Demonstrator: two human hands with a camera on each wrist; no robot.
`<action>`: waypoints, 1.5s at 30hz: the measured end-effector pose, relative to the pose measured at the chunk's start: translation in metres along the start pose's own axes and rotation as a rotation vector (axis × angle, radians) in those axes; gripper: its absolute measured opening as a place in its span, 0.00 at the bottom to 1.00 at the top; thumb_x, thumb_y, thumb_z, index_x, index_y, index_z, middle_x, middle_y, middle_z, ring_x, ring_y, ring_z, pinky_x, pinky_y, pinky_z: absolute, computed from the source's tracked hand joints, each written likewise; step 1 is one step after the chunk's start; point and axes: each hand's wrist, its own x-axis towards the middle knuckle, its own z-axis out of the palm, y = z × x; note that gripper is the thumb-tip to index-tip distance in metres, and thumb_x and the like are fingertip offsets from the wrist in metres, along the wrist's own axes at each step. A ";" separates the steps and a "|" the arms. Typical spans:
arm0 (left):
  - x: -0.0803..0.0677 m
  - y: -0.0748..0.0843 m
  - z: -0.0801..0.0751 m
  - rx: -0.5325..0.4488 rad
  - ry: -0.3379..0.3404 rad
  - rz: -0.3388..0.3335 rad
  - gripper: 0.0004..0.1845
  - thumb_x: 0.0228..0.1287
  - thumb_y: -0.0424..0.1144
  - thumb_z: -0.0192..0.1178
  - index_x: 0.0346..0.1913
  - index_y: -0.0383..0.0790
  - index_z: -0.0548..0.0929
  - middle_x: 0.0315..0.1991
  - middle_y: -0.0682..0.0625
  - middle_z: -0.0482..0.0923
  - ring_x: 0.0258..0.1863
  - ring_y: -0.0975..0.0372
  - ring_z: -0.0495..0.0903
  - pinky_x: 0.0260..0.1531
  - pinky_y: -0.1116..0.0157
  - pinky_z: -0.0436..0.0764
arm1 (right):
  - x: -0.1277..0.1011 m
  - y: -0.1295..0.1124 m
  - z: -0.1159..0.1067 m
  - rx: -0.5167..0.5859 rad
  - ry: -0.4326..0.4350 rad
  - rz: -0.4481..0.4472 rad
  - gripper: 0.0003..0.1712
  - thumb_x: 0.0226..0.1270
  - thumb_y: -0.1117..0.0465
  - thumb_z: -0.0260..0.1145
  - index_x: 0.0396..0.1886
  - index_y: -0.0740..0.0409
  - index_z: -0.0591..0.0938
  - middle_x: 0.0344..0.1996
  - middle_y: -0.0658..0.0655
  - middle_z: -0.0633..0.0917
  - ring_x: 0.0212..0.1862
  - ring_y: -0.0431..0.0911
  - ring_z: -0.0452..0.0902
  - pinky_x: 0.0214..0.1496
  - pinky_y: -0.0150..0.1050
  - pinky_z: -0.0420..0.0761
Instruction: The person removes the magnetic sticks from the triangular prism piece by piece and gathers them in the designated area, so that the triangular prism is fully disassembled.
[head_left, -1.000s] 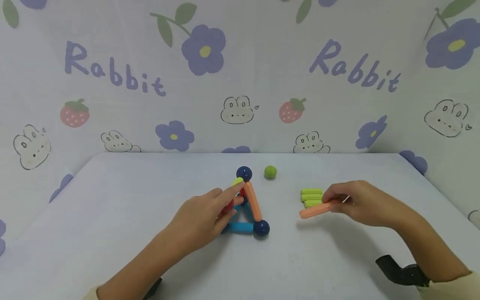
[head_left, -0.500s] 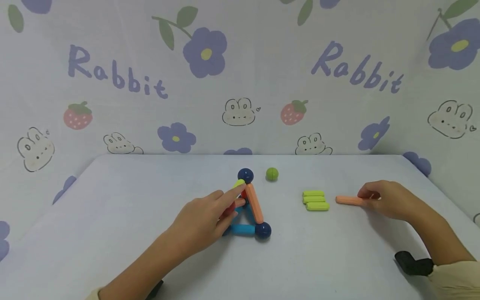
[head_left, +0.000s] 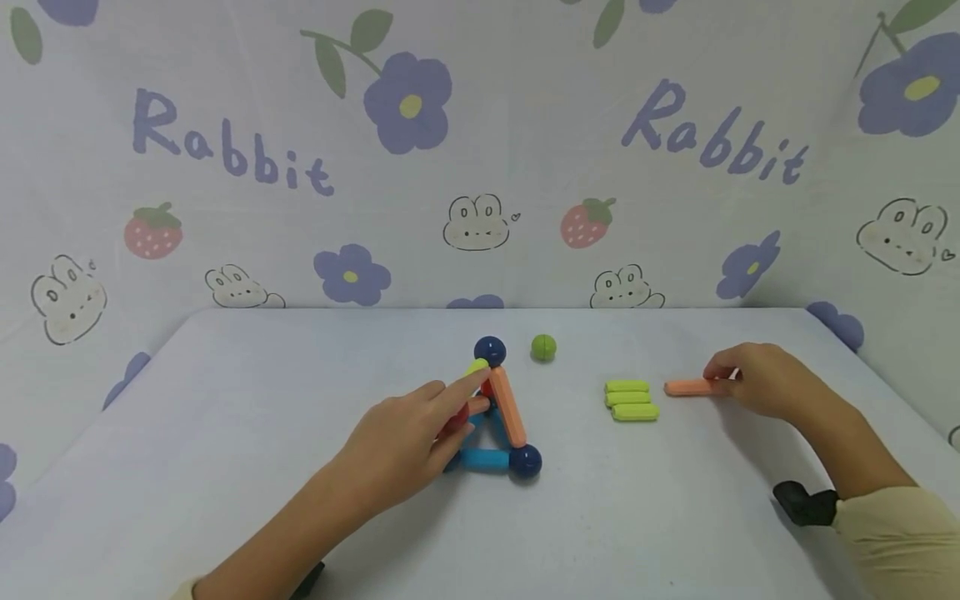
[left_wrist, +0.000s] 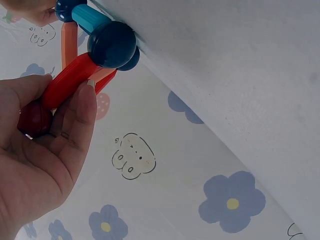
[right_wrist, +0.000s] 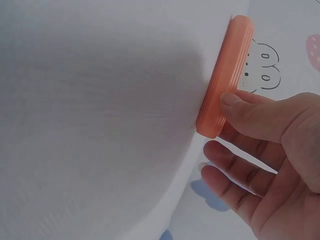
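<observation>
Though touched, orange rod (head_left: 687,387) crosswise, flat.

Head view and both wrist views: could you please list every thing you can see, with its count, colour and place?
stick-and-ball frame: 1, orange, blue and red sticks, dark blue balls, table centre
loose ball: 1, green, behind the frame
short sticks: 3, green, side by side, right of the frame
loose stick: 1, orange, lying right of the green ones
table: 1, white
backdrop: 1, white, rabbit and flower print
left hand: grips the frame's red stick
right hand: thumb on the orange stick's end
</observation>
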 end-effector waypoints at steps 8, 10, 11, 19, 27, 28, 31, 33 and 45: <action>0.000 0.001 0.001 -0.002 0.000 0.002 0.33 0.64 0.38 0.69 0.71 0.47 0.72 0.32 0.51 0.78 0.26 0.64 0.74 0.28 0.69 0.79 | 0.001 -0.026 -0.002 0.028 0.020 -0.051 0.14 0.64 0.62 0.71 0.46 0.66 0.85 0.39 0.62 0.85 0.43 0.58 0.78 0.42 0.53 0.80; 0.000 0.000 0.001 -0.002 0.006 0.009 0.33 0.64 0.38 0.69 0.71 0.46 0.72 0.32 0.51 0.78 0.26 0.64 0.74 0.28 0.69 0.78 | 0.000 -0.047 -0.001 0.084 0.039 -0.091 0.14 0.66 0.61 0.70 0.46 0.65 0.86 0.38 0.57 0.85 0.41 0.54 0.77 0.38 0.47 0.80; 0.000 0.000 0.001 0.000 0.008 0.012 0.33 0.64 0.38 0.69 0.71 0.46 0.72 0.32 0.51 0.78 0.26 0.64 0.73 0.27 0.69 0.78 | -0.001 -0.060 -0.001 0.111 0.044 -0.111 0.13 0.66 0.60 0.69 0.46 0.64 0.86 0.37 0.55 0.85 0.40 0.52 0.77 0.37 0.45 0.79; -0.001 -0.002 0.001 -0.007 0.000 0.007 0.34 0.64 0.39 0.70 0.72 0.48 0.70 0.31 0.52 0.77 0.25 0.64 0.72 0.27 0.69 0.77 | -0.001 -0.168 0.016 0.336 -0.014 -0.348 0.15 0.71 0.54 0.67 0.48 0.59 0.87 0.35 0.48 0.85 0.38 0.45 0.77 0.38 0.38 0.80; 0.000 -0.006 0.000 -0.062 -0.015 -0.004 0.34 0.65 0.37 0.68 0.73 0.47 0.69 0.35 0.50 0.80 0.25 0.63 0.73 0.26 0.70 0.76 | 0.006 -0.215 0.045 0.441 -0.019 -0.345 0.15 0.64 0.59 0.74 0.48 0.59 0.82 0.31 0.49 0.84 0.29 0.45 0.78 0.29 0.36 0.80; 0.000 -0.006 -0.001 -0.073 -0.020 -0.011 0.34 0.65 0.37 0.68 0.73 0.47 0.69 0.36 0.50 0.81 0.26 0.63 0.73 0.27 0.69 0.77 | 0.007 -0.214 0.046 0.456 -0.020 -0.340 0.15 0.64 0.60 0.74 0.48 0.59 0.82 0.31 0.50 0.84 0.30 0.45 0.79 0.30 0.36 0.80; 0.000 -0.008 -0.003 -0.094 -0.037 -0.032 0.34 0.65 0.37 0.68 0.73 0.48 0.70 0.39 0.50 0.82 0.29 0.63 0.74 0.29 0.69 0.77 | 0.008 -0.211 0.047 0.494 -0.044 -0.330 0.16 0.65 0.61 0.73 0.51 0.59 0.82 0.32 0.49 0.85 0.32 0.46 0.79 0.34 0.38 0.80; 0.000 -0.008 -0.003 -0.101 -0.048 -0.048 0.34 0.66 0.38 0.68 0.73 0.48 0.70 0.38 0.51 0.81 0.30 0.64 0.74 0.29 0.69 0.77 | 0.009 -0.211 0.048 0.503 -0.053 -0.327 0.17 0.65 0.61 0.73 0.51 0.60 0.82 0.33 0.49 0.85 0.33 0.46 0.80 0.35 0.38 0.80; 0.002 -0.012 -0.004 -0.127 -0.055 -0.081 0.35 0.66 0.38 0.68 0.74 0.48 0.69 0.33 0.54 0.76 0.29 0.64 0.72 0.27 0.69 0.74 | 0.005 -0.211 0.047 0.510 -0.040 -0.575 0.14 0.65 0.67 0.71 0.49 0.58 0.80 0.40 0.50 0.86 0.45 0.43 0.82 0.49 0.39 0.82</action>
